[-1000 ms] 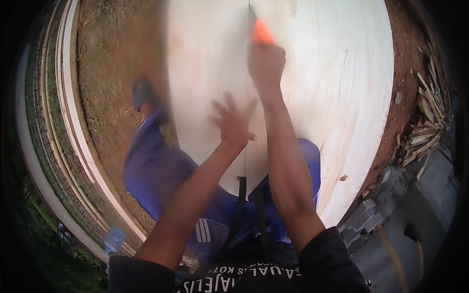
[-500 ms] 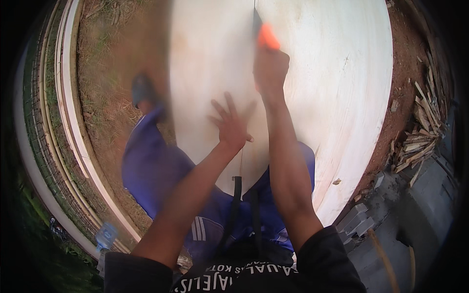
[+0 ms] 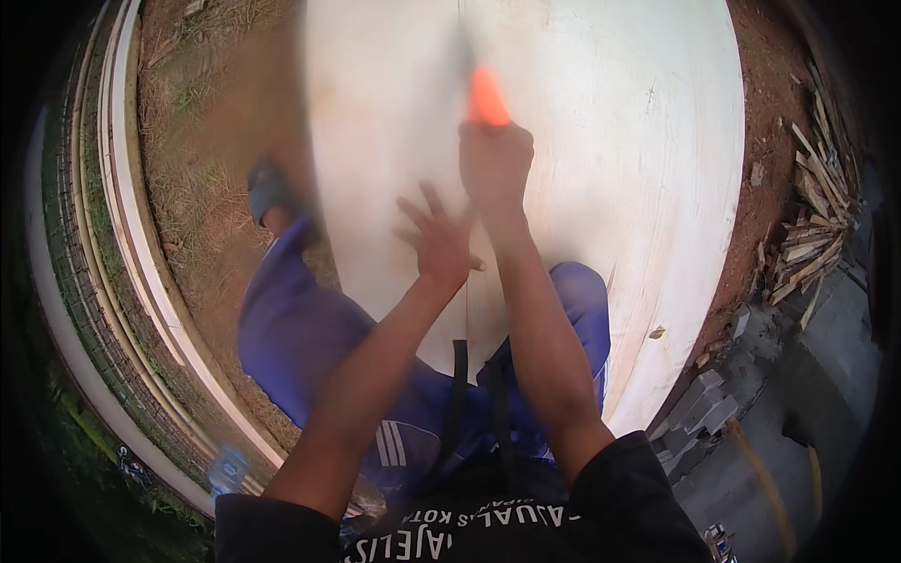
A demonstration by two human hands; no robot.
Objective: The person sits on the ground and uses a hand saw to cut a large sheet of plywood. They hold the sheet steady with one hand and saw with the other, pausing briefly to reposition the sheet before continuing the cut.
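Observation:
A large pale plywood sheet (image 3: pixel 601 178) lies under both my hands. My right hand (image 3: pixel 497 164) is closed around the orange handle of a handsaw (image 3: pixel 487 98). Its dark blade, smeared by motion, points away from me along a thin dark line at the sheet's far part. The teeth cannot be made out. Nearer to me and to the left, my left hand (image 3: pixel 441 242) lies on the sheet with fingers spread and nothing in them. A thin line on the wood runs between that hand and my body.
My legs (image 3: pixel 310 328) in blue trousers bend on either side of the sheet's near part. Split wood scraps (image 3: pixel 812 235) are heaped at the right, by grey blocks (image 3: pixel 699 408). Long pale boards (image 3: pixel 131 216) run along the left, near a clear plastic container (image 3: pixel 228 469).
My right hand has come back toward me with the handsaw. The left hand stays in place on the sheet. The whole view has shifted slightly.

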